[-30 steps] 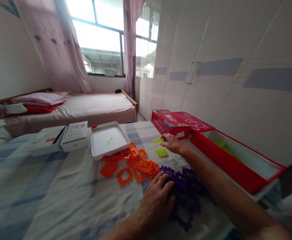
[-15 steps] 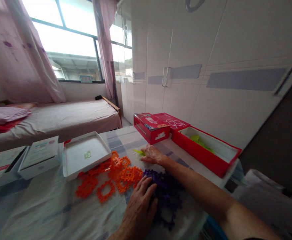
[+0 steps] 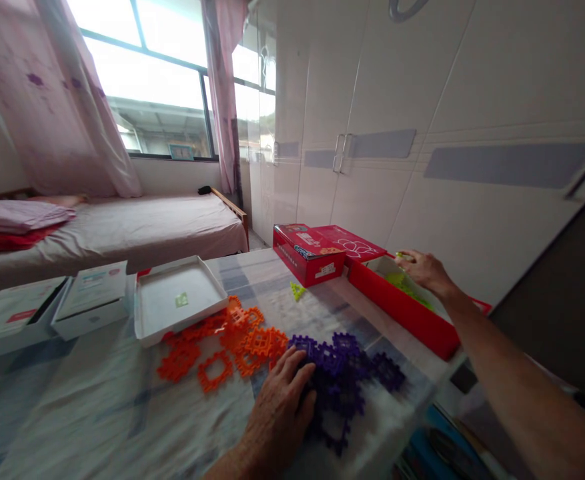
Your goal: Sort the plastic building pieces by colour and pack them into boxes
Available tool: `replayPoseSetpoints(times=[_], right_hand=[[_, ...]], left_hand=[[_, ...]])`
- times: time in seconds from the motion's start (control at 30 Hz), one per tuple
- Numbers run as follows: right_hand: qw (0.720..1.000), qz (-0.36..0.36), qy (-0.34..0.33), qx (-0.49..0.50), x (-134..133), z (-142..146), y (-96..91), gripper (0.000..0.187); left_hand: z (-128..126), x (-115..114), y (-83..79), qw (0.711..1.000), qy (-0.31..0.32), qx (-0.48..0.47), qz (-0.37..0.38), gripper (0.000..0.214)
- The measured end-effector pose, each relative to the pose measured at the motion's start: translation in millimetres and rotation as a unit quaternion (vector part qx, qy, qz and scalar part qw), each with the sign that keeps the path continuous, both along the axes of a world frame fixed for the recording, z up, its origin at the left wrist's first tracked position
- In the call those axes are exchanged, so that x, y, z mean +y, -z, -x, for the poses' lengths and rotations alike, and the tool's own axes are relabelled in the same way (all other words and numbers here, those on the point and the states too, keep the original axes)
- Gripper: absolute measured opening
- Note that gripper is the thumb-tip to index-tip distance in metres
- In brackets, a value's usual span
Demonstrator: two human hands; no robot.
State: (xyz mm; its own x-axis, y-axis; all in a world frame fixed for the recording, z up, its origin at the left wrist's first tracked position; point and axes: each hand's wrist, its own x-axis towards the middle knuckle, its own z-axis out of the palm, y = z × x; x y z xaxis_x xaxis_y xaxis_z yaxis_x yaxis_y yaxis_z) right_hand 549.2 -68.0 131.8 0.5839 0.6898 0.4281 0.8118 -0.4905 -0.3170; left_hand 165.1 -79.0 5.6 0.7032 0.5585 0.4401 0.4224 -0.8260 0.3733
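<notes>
My left hand rests at the left edge of a heap of purple notched building pieces, fingers stretched out, with no piece visibly gripped. Just beyond its fingertips lie orange notched pieces, several of them square frames. My right hand is over the far side of an open red box with a white inside. Its fingers are closed on a small yellow-green building piece, partly hidden. More yellow-green pieces lie inside the box. One yellow-green triangular piece lies alone on the tablecloth.
A closed red box stands behind, next to a red lid. To the left are a shallow white tray and white boxes. The table's right edge passes below the open box. A bed and tall wardrobe stand beyond.
My right hand has moved from the tablecloth to the right, over the open red box, with a yellow-green piece. A triangular piece is now uncovered on the cloth. My left hand stays put.
</notes>
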Motion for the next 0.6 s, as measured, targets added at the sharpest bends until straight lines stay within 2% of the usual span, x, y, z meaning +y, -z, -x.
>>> replayPoseSetpoints(times=[0.07, 0.1, 0.13, 0.2, 0.23, 0.33, 0.4, 0.47, 0.6], right_hand=[[0.998, 0.001, 0.036, -0.054, -3, -4, 3.7, 0.050], [0.998, -0.005, 0.020, -0.063, -1, 3, 7.9, 0.050], [0.998, -0.011, -0.020, -0.060, 4, 15, 13.2, 0.046], [0.989, -0.002, -0.147, -0.032, 20, 50, 26.2, 0.035], [0.975, 0.020, -0.220, -0.006, 30, 71, 33.4, 0.033], [0.938, 0.096, -0.333, 0.008, 60, 133, 54.7, 0.033], [0.936, 0.152, -0.318, -0.011, 76, 165, 67.0, 0.037], [0.945, 0.180, -0.272, -0.022, 88, 187, 76.5, 0.041], [0.959, 0.196, -0.202, -0.021, 100, 207, 85.1, 0.040]], left_hand=[[0, 0, -0.7, 1.000, -0.002, 0.002, 0.003, 0.037], [0, 0, -0.8, 1.000, -0.003, 0.004, 0.004, 0.037], [0, 0, -0.8, 1.000, -0.003, 0.006, 0.006, 0.037], [0, 0, -0.4, 1.000, -0.001, 0.010, 0.009, 0.037], [1, 0, -0.1, 1.000, 0.000, 0.012, 0.010, 0.038], [1, 0, 1.0, 1.000, 0.001, 0.014, 0.015, 0.038], [1, 0, 1.3, 1.000, 0.004, 0.014, 0.018, 0.039], [0, -1, 0.7, 1.000, 0.008, 0.013, 0.023, 0.041], [0, -2, -3.2, 0.999, 0.011, 0.011, 0.036, 0.041]])
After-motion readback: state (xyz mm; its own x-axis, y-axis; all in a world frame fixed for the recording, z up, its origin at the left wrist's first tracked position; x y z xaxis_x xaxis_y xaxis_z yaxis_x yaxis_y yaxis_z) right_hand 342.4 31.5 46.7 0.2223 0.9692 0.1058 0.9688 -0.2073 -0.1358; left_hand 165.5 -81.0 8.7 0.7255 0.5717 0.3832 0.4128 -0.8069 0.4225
